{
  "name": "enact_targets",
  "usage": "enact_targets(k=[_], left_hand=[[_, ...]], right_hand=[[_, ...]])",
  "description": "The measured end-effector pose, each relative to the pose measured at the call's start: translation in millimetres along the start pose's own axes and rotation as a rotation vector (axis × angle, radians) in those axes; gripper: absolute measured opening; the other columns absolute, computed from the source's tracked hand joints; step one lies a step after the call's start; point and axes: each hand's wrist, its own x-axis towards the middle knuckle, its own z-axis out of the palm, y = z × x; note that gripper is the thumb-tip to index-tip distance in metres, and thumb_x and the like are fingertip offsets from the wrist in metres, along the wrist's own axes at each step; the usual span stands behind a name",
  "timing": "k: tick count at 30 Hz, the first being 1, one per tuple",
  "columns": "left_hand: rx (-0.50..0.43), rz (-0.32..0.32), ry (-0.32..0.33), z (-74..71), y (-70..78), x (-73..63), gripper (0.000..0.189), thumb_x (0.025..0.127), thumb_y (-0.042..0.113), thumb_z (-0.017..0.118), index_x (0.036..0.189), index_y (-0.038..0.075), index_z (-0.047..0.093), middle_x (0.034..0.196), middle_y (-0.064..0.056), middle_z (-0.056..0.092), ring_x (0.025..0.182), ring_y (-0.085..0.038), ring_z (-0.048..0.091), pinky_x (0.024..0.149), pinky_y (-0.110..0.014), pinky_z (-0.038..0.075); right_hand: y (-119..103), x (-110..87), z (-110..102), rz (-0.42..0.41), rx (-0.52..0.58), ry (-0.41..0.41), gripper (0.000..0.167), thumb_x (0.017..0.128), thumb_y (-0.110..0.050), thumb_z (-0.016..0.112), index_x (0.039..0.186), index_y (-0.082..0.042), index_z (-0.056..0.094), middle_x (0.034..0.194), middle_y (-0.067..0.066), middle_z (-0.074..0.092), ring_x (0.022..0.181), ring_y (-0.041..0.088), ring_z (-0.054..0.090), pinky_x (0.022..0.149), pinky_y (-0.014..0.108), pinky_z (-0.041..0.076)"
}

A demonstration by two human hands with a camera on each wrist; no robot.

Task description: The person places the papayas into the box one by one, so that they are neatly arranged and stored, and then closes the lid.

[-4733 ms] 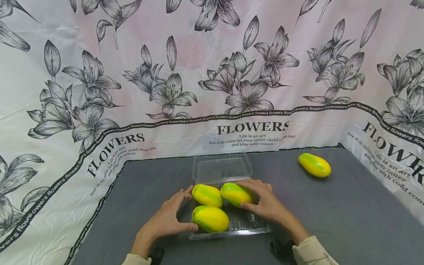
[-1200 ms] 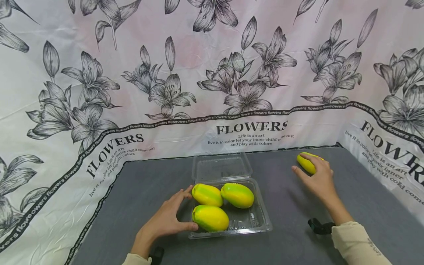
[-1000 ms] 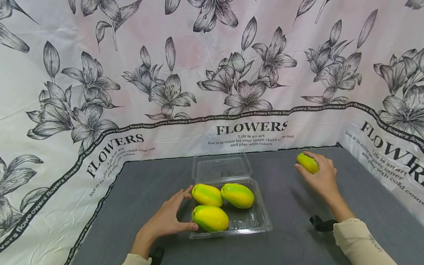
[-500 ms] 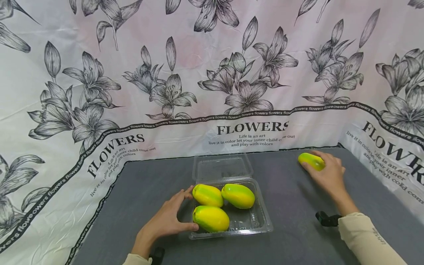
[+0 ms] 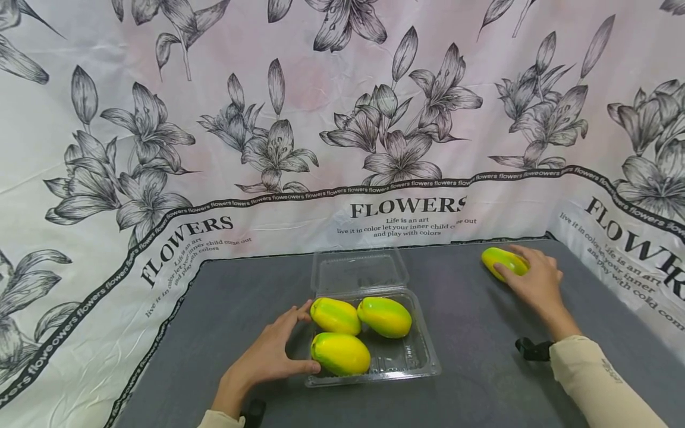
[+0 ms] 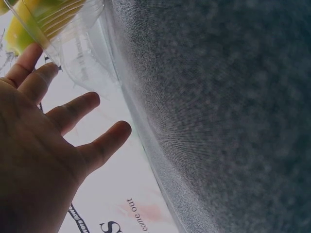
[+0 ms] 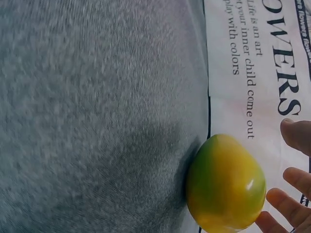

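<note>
At the far right of the grey table lies a yellow-green papaya (image 5: 493,259). My right hand (image 5: 537,286) is over its right end, thumb in front of it and the other fingers above and behind. In the right wrist view the fingers (image 7: 290,208) are spread, their tips right at the side of the papaya (image 7: 226,184), with the thumb apart. A clear plastic clamshell box (image 5: 430,359) stands with its lid up, holding three papayas (image 5: 385,317). My left hand (image 5: 270,351) rests along its left side, fingers spread and thumb at the near left corner; the fingers (image 6: 73,112) look straight.
The transparent lid (image 5: 358,270) leans back behind the box. A white cloth (image 5: 407,217) with flower prints and lettering borders the table (image 5: 246,285) at the back and both sides. Inside the box, its front right part shows bare plastic floor.
My right hand has left the papaya in the box and gone to the far right one. Over the last half second its thumb has come in front of that papaya. My left hand stays put.
</note>
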Motion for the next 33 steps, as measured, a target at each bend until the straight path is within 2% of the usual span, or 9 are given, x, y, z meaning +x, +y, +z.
enact_targets(k=[6,16,29,33], left_hand=[[0.002,-0.006,0.001,-0.4,0.6,-0.3,0.082,0.071,0.066,0.083,0.136,0.027,0.050,0.168,0.022,0.020,0.158,-0.038,0.017,0.114,-0.081,0.016],[0.006,0.002,0.002,0.2,-0.8,-0.1,0.082,0.072,0.066,0.082,0.137,0.027,0.050,0.168,0.020,0.021,0.158,-0.040,0.018,0.113,-0.081,0.017],[-0.004,0.016,0.005,0.6,-0.9,-0.7,0.083,0.072,0.066,0.083,0.137,0.026,0.050,0.170,0.012,0.023,0.157,-0.041,0.018,0.112,-0.082,0.019],[-0.012,0.020,0.002,0.2,-0.7,-0.6,0.083,0.072,0.065,0.083,0.137,0.026,0.049,0.170,0.013,0.022,0.157,-0.041,0.017,0.113,-0.081,0.019]], right_hand=[[4,8.0,-1,-0.006,-0.024,-0.035,0.064,0.097,-0.041,0.066,0.144,0.000,0.052,0.142,0.037,0.050,0.118,0.056,0.040,0.083,0.065,0.028],[9,14.7,0,0.032,-0.048,-0.094,0.067,0.098,-0.043,0.063,0.146,0.003,0.048,0.141,0.041,0.046,0.117,0.059,0.039,0.087,0.070,0.028],[19,14.7,4,0.022,-0.041,-0.121,0.066,0.098,-0.040,0.064,0.143,0.006,0.050,0.137,0.041,0.048,0.109,0.055,0.042,0.082,0.065,0.030],[23,15.0,5,-0.005,-0.038,-0.119,0.064,0.097,-0.034,0.066,0.141,0.008,0.050,0.135,0.041,0.049,0.109,0.055,0.043,0.084,0.062,0.032]])
